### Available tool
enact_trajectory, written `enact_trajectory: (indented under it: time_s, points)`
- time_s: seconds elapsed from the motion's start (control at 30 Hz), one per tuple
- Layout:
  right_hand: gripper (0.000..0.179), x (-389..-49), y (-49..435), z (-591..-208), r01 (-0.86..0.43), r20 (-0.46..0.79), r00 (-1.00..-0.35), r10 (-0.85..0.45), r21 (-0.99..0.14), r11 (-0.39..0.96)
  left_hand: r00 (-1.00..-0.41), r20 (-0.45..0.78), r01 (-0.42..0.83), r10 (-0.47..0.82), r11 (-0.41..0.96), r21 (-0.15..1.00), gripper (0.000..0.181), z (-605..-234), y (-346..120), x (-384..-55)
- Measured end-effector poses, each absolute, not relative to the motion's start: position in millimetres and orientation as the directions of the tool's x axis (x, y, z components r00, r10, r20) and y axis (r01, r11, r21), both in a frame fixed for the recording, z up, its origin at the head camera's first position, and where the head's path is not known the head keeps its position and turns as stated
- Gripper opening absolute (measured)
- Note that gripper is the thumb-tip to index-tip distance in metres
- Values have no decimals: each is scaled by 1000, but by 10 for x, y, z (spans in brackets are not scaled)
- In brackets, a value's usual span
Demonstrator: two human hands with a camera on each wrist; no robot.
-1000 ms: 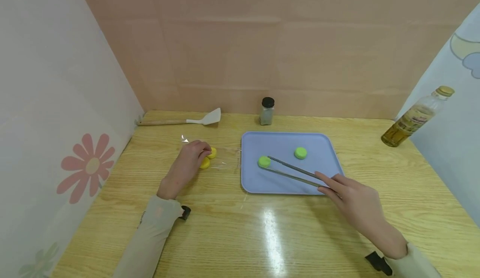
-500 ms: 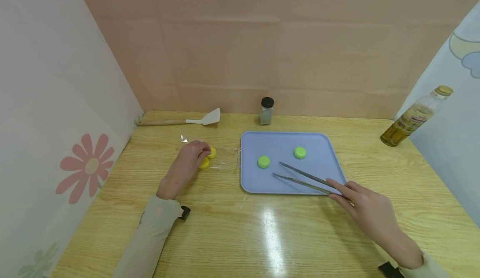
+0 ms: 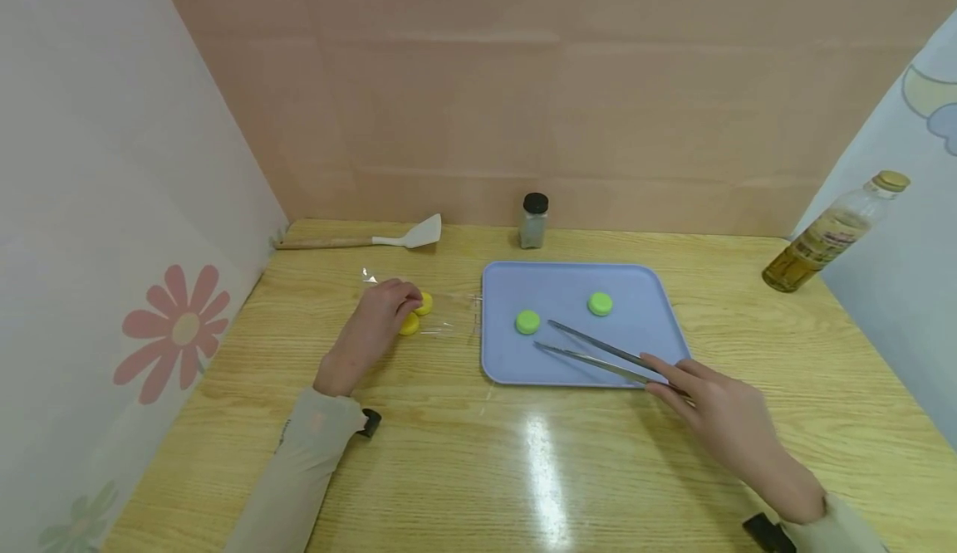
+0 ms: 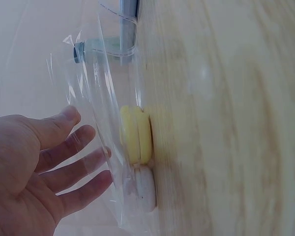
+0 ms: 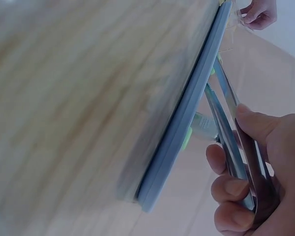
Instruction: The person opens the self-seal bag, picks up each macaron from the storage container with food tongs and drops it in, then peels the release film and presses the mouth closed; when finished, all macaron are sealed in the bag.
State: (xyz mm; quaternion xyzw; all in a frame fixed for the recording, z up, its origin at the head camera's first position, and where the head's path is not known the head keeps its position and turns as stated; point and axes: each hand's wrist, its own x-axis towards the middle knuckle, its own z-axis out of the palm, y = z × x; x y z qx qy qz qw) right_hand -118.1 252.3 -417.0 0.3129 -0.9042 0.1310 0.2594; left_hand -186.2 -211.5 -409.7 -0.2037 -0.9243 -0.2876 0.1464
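Observation:
My left hand (image 3: 377, 312) pinches the raised film of a clear plastic bag (image 4: 101, 78). Inside the bag lie yellow macarons (image 3: 424, 304) and, in the left wrist view, a pale pinkish-white macaron (image 4: 146, 189). My right hand (image 3: 718, 412) grips metal tongs (image 3: 598, 360) near their back end, palm over them. The tong arms are spread over the blue tray (image 3: 650, 275), tips just right of a green macaron (image 3: 527, 322), with nothing between them. A second green macaron (image 3: 600, 304) sits farther back on the tray, right of the tips.
Behind the tray stands a small jar (image 3: 533, 225) with a black lid. A white spatula (image 3: 407, 237) with a wooden handle lies at the back left. On the right, an oil bottle (image 3: 826, 237) stands near the side wall.
The tongs were around the left green macaron, drew back to the right without it, then came slightly left again. The macaron stays on the tray; my left hand has kept still.

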Motion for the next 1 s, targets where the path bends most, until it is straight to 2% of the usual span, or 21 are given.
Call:
enact_trajectory:
  time_s: [0.23, 0.37, 0.53, 1.0]
  points:
    - [38, -1244, 2397, -4154, -653, 562, -651, -510, -70, 755, -879, 383, 451, 285, 758, 472, 6, -4089, -2116, -1860]
    - [44, -1273, 2346, -4151, -656, 565, -648, -511, -72, 751, -877, 386, 454, 286, 757, 471, 6, -4097, -2117, -1855]
    - [36, -1303, 2312, -4141, -658, 549, -656, -517, -83, 748, -881, 378, 450, 285, 754, 479, 7, -4095, -2119, -1857]
    - [37, -1353, 2265, -4163, -655, 538, -673, -508, -115, 747, -887, 363, 442, 285, 753, 487, 9, -4079, -2113, -1842]
